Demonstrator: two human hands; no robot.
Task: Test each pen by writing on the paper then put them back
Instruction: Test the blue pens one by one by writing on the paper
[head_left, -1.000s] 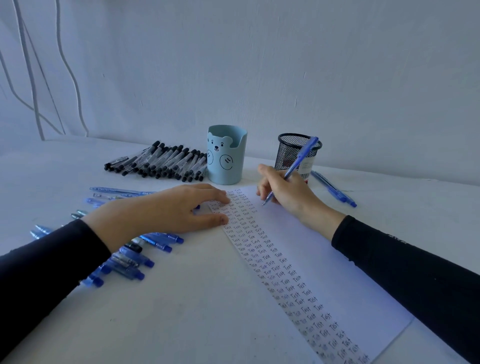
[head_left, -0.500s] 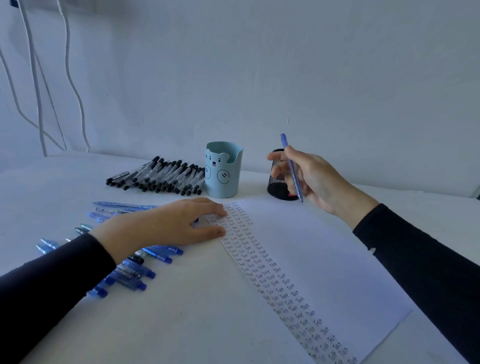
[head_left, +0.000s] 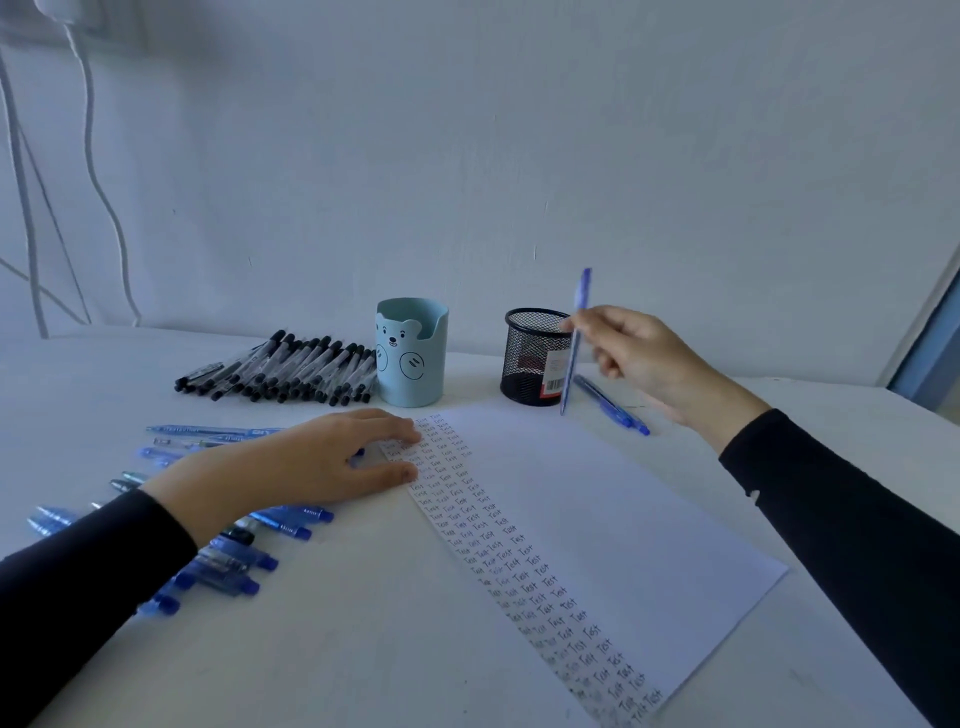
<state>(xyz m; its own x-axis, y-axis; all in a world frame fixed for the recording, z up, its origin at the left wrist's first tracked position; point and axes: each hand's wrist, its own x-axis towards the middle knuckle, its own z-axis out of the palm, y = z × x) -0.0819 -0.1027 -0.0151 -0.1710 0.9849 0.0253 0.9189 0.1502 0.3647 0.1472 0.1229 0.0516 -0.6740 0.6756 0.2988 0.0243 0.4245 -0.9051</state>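
Observation:
My right hand (head_left: 652, 361) holds a blue pen (head_left: 575, 343) nearly upright in the air, tip down, just right of the black mesh pen cup (head_left: 535, 358). My left hand (head_left: 311, 462) lies flat on the table, fingertips pressing the top left corner of the white paper (head_left: 587, 519). Columns of the word "Test" run down the paper's left edge. Blue pens (head_left: 228, 551) lie scattered under and around my left arm. One more blue pen (head_left: 613, 406) rests on the table below my right hand.
A row of black-capped pens (head_left: 291, 371) lies at the back left. A light blue bear-faced cup (head_left: 410, 353) stands beside them. White cables (head_left: 93, 171) hang down the wall at the far left.
My right hand lifted the blue pen off the paper and carried it up and to the right, past the mesh cup. The left hand stayed on the paper.

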